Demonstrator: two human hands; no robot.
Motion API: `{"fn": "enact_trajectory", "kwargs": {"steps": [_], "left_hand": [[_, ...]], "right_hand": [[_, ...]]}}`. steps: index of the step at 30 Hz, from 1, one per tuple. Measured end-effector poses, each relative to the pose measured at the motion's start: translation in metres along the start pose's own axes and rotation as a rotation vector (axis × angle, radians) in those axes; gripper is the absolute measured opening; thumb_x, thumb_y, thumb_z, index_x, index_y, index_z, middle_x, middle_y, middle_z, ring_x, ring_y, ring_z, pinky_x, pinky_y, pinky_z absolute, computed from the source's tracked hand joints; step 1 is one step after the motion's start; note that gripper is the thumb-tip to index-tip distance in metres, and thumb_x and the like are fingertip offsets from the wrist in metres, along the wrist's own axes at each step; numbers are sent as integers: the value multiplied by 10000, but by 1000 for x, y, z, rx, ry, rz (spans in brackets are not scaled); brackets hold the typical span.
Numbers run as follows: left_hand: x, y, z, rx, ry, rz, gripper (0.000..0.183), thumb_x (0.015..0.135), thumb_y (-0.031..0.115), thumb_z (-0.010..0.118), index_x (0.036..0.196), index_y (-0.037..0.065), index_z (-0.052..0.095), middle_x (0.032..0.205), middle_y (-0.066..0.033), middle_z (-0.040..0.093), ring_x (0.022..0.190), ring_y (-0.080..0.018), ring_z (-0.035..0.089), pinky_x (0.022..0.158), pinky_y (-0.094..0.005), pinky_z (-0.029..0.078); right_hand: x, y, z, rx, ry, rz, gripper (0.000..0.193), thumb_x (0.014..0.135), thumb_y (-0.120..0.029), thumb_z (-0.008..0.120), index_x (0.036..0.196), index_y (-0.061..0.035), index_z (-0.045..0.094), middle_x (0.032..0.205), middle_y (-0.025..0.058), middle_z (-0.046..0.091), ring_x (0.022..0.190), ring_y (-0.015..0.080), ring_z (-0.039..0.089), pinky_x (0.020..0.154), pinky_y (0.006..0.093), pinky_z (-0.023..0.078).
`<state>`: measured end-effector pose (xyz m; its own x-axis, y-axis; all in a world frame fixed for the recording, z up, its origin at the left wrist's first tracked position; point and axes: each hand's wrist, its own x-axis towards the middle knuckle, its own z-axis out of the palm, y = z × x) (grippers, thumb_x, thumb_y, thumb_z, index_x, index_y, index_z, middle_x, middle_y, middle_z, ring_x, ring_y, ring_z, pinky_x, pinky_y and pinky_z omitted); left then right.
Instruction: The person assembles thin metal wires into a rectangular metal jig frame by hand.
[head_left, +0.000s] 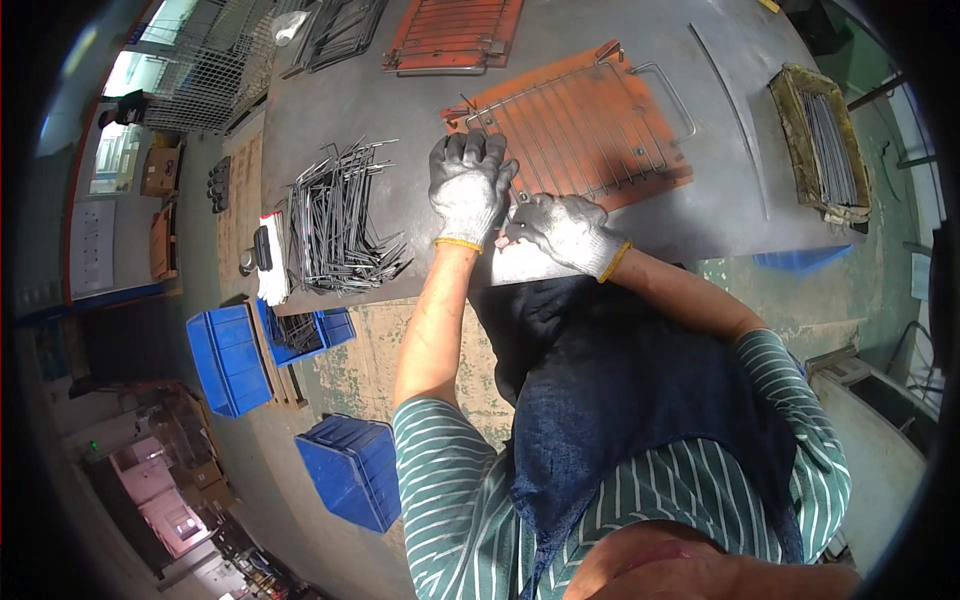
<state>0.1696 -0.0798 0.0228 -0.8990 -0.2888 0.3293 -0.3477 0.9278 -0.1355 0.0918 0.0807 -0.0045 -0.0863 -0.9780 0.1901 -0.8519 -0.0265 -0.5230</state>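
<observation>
An orange board (655,125) lies on the grey table with a wire grid rack (570,135) of parallel thin rods on it. My left hand (470,185), in a grey-and-white work glove, rests palm down at the board's left end, its fingers apart over the edge. Close beside it, at the board's near left corner, is my right hand (570,228) in a matching glove. The right fingers are curled together, and what they grip, if anything, is hidden. A bent wire handle (675,95) sticks out at the board's right end.
Left of my hands lies a heap of bent metal rods (340,225), with a white glove (270,265) beside it. A second orange board (450,35) lies farther back. At right are a long rod (735,115) and a rod-filled box (825,140). Blue bins (350,470) stand below.
</observation>
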Motion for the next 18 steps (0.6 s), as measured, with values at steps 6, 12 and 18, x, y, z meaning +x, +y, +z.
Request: {"fn": "enact_trajectory", "kwargs": {"steps": [6, 12, 18], "left_hand": [[0, 7, -8, -29, -39, -38, 331, 820, 350, 565, 1085, 152, 590, 1081, -41, 552, 1072, -235, 484, 1018, -397, 315], [-2, 4, 3, -62, 72, -32, 335, 779, 340, 615, 1046, 140, 588, 1032, -40, 556, 1017, -222, 503, 1019, -408, 316], [-2, 3, -4, -133, -39, -75, 364, 830, 373, 572, 1128, 165, 598, 1162, -55, 573, 1125, -264, 491, 1070, -424, 275]], "right_hand": [[1, 2, 10, -83, 185, -135, 300, 856, -427, 522, 1051, -229, 634, 1013, 67, 617, 838, 240, 636, 744, 366, 529], [6, -26, -14, -80, 56, 70, 312, 905, -406, 477, 965, -131, 612, 902, 111, 602, 674, 259, 616, 600, 389, 497], [4, -6, 0, -54, 112, -25, 377, 868, -432, 522, 1048, -112, 608, 896, 110, 621, 702, 267, 629, 638, 402, 492]]}}
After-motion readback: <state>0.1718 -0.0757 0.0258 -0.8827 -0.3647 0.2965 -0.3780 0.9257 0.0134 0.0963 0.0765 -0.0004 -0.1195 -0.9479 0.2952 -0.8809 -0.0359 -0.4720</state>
